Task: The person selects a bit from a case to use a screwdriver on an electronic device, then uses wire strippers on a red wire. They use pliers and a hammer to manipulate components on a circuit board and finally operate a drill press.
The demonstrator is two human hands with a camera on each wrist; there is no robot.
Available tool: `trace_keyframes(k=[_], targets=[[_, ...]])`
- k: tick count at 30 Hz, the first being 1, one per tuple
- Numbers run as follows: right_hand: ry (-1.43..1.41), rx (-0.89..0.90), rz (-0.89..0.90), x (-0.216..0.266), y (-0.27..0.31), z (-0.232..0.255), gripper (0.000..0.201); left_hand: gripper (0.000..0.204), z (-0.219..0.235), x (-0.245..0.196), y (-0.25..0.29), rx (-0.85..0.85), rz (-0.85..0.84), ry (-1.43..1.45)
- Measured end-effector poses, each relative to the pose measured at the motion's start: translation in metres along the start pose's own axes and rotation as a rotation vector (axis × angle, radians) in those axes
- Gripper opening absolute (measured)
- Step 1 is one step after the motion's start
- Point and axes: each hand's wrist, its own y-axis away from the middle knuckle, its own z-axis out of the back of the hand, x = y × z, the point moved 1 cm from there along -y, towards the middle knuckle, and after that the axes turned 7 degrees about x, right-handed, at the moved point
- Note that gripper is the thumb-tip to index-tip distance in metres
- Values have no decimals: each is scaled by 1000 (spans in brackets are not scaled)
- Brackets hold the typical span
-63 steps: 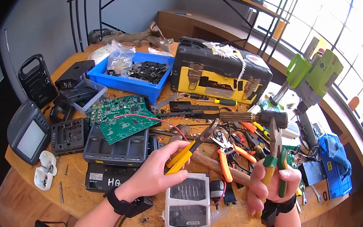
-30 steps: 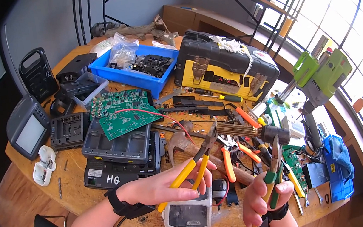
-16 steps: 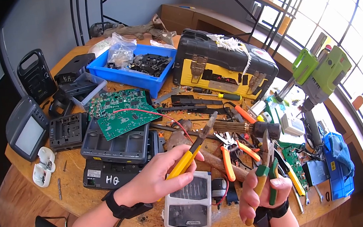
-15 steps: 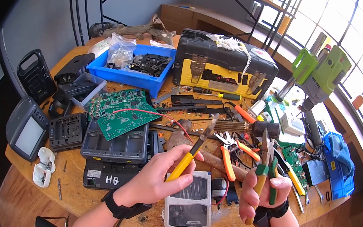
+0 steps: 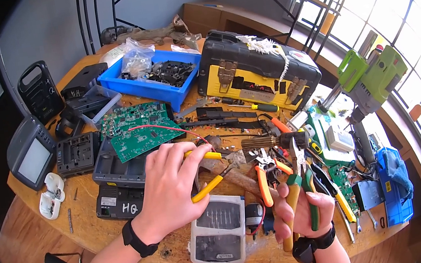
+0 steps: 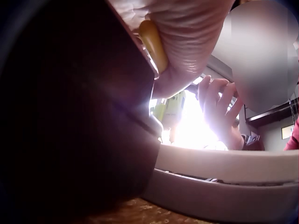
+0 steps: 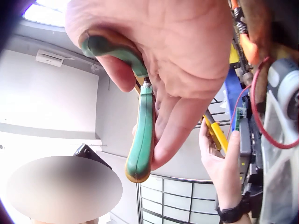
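Note:
In the head view my left hand [image 5: 168, 191], its back turned up, grips pliers with yellow handles [image 5: 210, 186]. Their handles are spread wide, and the metal head points right, over a hammer. A yellow handle [image 6: 153, 44] shows under the palm in the left wrist view. My right hand [image 5: 323, 211] holds combination pliers [image 5: 295, 188] upright, with green and yellow handles parted and jaw end up. One green handle [image 7: 142, 135] crosses the fingers in the right wrist view. Orange-handled wire strippers [image 5: 263, 183] lie between the hands. Below the left hand is a clear-lidded drill-bit case [image 5: 218, 232].
Green circuit boards [image 5: 141, 133] rest on a black charger; a red wire [image 5: 172, 129] reaches toward the left hand. Behind stand a blue bin [image 5: 162, 92] and a black-yellow toolbox [image 5: 262, 78]. A green drill [image 5: 370, 82] stands right. Loose tools crowd the table's middle.
My left hand has rolled over, back up, and shifted slightly left. Its yellow pliers swung from pointing up to pointing right, handles spread wider. The right-hand pliers stay upright, slightly lower.

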Motion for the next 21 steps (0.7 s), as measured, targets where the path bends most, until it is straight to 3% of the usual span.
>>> trace_keyframes(k=[13, 16, 18, 21], targets=[[74, -91, -74, -2, -3, -9, 62, 80, 2, -7, 4, -117, -5, -234], [136, -67, -114, 0, -6, -9, 60, 80, 3, -7, 4, -90, -2, -243], [91, 85, -146, 1, -7, -6, 61, 81, 3, -8, 4, -77, 2, -254], [153, 65, -162, 2, -8, -8, 59, 82, 4, -9, 5, -50, 18, -248]])
